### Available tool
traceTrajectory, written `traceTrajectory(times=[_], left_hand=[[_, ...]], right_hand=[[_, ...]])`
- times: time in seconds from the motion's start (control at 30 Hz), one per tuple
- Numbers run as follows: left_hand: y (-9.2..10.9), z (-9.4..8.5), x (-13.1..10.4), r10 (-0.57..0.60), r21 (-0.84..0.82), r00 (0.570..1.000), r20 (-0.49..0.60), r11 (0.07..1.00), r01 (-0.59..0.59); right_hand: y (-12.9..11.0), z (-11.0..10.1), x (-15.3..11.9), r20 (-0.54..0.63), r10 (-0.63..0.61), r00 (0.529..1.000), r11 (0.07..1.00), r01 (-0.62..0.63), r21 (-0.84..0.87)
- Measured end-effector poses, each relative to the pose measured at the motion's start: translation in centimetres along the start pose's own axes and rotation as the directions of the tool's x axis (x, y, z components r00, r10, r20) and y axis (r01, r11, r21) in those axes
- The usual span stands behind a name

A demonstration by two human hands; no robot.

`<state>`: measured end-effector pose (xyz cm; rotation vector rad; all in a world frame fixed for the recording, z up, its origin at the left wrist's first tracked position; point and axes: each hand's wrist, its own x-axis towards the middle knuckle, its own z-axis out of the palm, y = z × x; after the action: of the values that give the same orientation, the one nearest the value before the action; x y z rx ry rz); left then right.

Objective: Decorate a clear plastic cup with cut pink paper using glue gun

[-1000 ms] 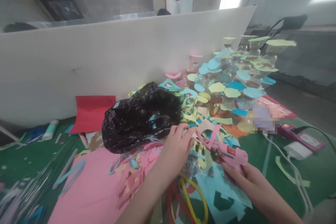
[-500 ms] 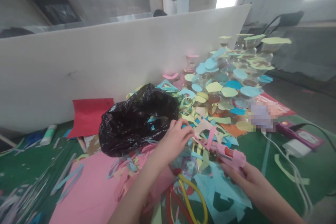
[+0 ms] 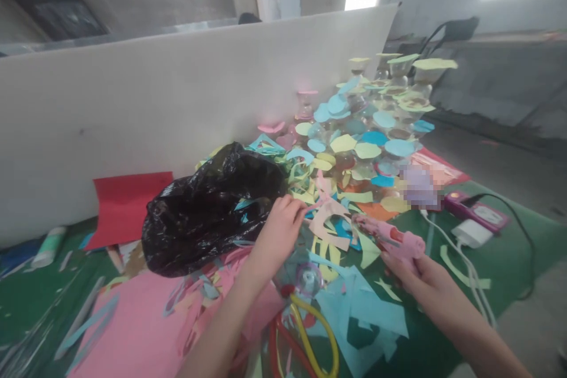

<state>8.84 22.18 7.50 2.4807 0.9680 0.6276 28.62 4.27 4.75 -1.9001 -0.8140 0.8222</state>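
My right hand (image 3: 419, 286) is wrapped round the handle of a pink glue gun (image 3: 392, 239), whose nozzle points left over the paper scraps. My left hand (image 3: 283, 221) pinches one end of a pink paper scrap (image 3: 325, 186) between thumb and fingers. Beneath that scrap lie cut-out paper offcuts, among them a pale pink one (image 3: 330, 227) with a round hole. Just left of the left hand sits a crumpled black plastic bag (image 3: 190, 218). Below the hands are a clear, purplish round piece (image 3: 309, 279) and scissors with yellow and red handles (image 3: 325, 339).
Clear cups topped with coloured paper discs (image 3: 385, 119) crowd the back right against a white partition (image 3: 199, 82). A purple power strip (image 3: 481, 212) with a white plug (image 3: 472, 235) and cables lies at right. Pink sheets (image 3: 137, 325) and red paper (image 3: 128, 207) lie at left.
The pink scrap, earlier across the glue gun's front, is now apart from it, on the nozzle's left. The gun has moved away from my left hand. The view has turned slightly right.
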Motion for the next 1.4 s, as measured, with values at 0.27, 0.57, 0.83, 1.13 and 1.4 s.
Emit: traceTrajectory(times=[0.27, 0.57, 0.83, 1.13, 1.4], left_hand=[[5.0, 2.5, 0.2, -0.043, 0.011, 0.996, 0.077, 0.999, 0.042], [7.5, 5.4, -2.4, -0.144, -0.598, 0.878, 0.457, 0.681, 0.423], [7.5, 5.1, -2.8, -0.223, -0.457, 0.918, 0.327, 0.813, 0.360], [4.6, -1.6, -9.9, -0.383, -0.054, 0.902, 0.200, 0.915, 0.400], [3.7, 0.3, -10.7, -0.396, -0.006, 0.886, 0.243, 0.912, 0.409]], right_hand=[[0.4, -0.8, -0.6, -0.102, 0.075, 0.992, 0.995, -0.068, 0.072], [-1.2, 0.3, -1.0, -0.031, 0.116, 0.993, 0.976, -0.108, 0.190], [-0.3, 0.1, -1.1, -0.011, 0.067, 0.998, 0.977, -0.064, 0.206], [1.2, -0.5, -2.0, -0.040, 0.112, 0.993, 0.984, -0.105, 0.144], [1.4, 1.3, -3.0, 0.092, 0.063, 0.994, 0.995, -0.069, 0.069]])
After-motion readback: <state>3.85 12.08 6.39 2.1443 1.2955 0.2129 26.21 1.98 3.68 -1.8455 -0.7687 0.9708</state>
